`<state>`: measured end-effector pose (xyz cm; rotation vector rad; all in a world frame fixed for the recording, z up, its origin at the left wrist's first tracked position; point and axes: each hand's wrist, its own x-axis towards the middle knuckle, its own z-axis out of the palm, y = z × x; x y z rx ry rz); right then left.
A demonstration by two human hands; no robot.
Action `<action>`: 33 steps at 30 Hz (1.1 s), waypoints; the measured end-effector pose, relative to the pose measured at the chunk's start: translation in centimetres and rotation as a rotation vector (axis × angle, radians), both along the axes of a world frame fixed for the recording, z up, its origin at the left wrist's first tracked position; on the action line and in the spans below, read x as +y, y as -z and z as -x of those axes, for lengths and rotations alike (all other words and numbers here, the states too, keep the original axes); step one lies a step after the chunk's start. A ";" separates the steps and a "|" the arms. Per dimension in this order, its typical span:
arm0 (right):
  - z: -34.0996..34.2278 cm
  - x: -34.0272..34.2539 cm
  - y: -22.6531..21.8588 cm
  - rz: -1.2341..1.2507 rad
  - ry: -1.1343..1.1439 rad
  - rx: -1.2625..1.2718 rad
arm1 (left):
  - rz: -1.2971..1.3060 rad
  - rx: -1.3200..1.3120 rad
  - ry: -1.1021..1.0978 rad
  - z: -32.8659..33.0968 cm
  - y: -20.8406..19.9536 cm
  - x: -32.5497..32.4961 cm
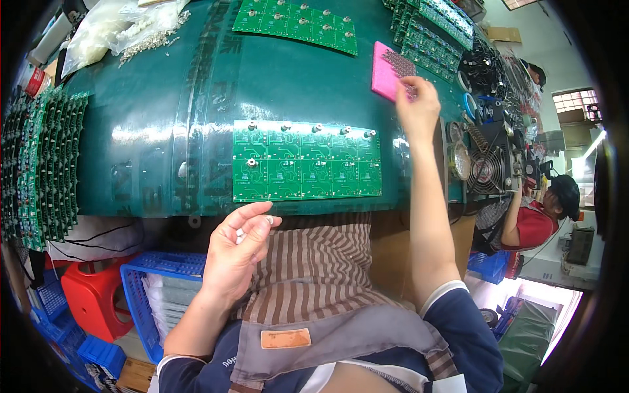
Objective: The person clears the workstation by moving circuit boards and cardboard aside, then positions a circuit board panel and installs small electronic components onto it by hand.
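Observation:
A green circuit board panel (pixel 308 177) lies near the table's front edge, with a row of small round white-and-metal components along its far side and one more at its left. Just in front of it, my left hand (pixel 234 262) is closed on small white parts, one pinched at the fingertips and others in the curled fingers. My right hand (pixel 420 111) reaches to the near corner of a pink foam block (pixel 383 71). Its fingers are pinched together beside the small metal parts (pixel 401 64) stuck in the foam; what they hold, if anything, is too small to make out.
Another populated green board (pixel 295 25) lies at the back of the green table mat (pixel 151 131). Boards stand stacked at the left (pixel 49 164) and back right (pixel 432 46). Plastic bags (pixel 105 33) spill small white parts. A fan (pixel 486 169) and a co-worker (pixel 534 219) are at right.

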<state>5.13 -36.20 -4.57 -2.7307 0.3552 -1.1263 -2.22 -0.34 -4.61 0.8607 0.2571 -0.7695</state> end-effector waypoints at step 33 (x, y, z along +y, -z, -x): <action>9.7 17.9 -2.7 -1.426 -0.776 0.301 | 0.098 0.042 -0.048 -0.3 -0.7 -2.6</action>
